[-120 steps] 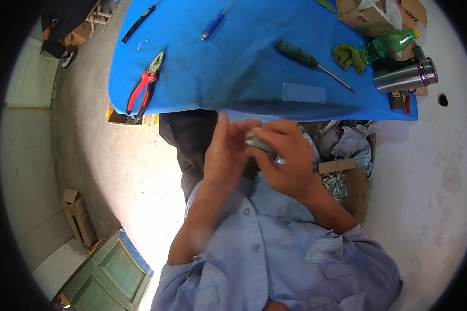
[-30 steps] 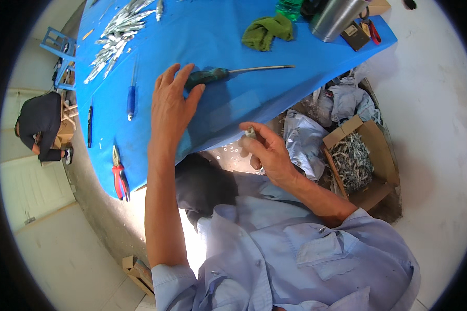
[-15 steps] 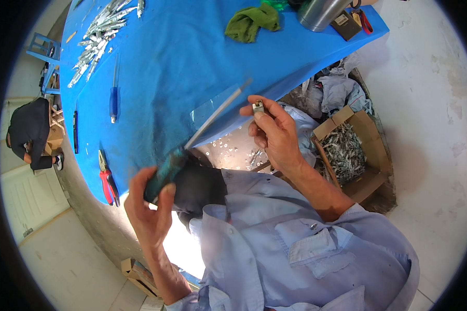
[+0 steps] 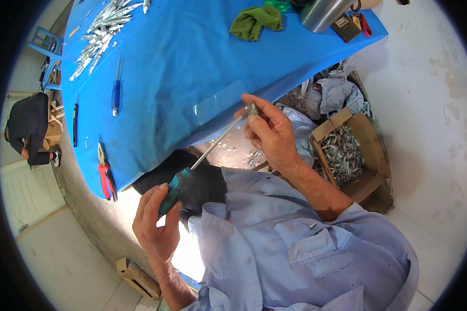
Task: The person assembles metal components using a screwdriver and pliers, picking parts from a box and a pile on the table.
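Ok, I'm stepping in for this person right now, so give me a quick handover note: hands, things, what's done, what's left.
Left hand: gripping the teal handle of the screwdriver.
Right hand: pinching a small metal part at the screwdriver's tip, beside the edge of the blue table.
Around: red pliers, blue screwdriver, green cloth, pile of metal parts on the table; cardboard box of similar parts on the floor.
Done: tool and part brought together.
Left: working the part with the screwdriver.

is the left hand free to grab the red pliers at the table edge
Probably not as things stand: the left hand is wrapped around the screwdriver handle. The red pliers lie uncovered nearby, with nothing between.
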Available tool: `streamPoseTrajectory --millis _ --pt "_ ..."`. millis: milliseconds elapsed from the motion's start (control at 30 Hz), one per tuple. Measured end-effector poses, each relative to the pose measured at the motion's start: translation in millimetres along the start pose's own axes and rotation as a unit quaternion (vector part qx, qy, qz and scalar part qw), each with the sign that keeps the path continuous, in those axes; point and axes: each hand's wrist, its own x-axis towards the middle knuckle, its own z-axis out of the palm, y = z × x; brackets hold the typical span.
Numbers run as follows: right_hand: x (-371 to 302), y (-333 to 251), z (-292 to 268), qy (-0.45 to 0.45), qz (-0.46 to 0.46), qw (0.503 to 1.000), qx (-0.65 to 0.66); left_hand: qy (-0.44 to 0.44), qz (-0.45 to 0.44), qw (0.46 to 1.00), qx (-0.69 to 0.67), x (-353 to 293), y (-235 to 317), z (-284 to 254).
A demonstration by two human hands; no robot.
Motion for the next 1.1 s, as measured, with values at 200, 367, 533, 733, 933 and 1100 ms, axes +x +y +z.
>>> streamPoseTrajectory --millis 200,367,533,733,933,1100 --pt "0.6 4.6 -2.0 -0.013 -0.034 0.998 -0.056 -0.009 -0.007 1.0 0.001 -3.0 5.0 -5.4" --pt "1.2 5.8 -3.9 -0.012 -0.052 0.989 -0.14 -0.004 0.015 0.999 0.038 -2.4 12.1 -7.5" --pt "-1.5 2.8 -4.1 -0.019 -0.055 0.982 -0.178 0.004 0.005 1.0 0.006 0.0 20.6 -5.9" --pt "-1.5 2.6 -2.5 -0.037 -0.032 0.99 -0.129 -0.002 -0.031 1.0 -0.007 -3.7 16.8 -11.5" --pt "-0.6 6.4 -0.9 -0.034 -0.059 0.984 -0.163 -0.008 -0.028 1.0 -0.01 -11.8 4.7 -15.9" --pt "-1.6 8.5 1.4 -0.036 -0.061 0.984 -0.166 -0.008 -0.036 0.999 0.005 -14.6 3.9 -16.2"
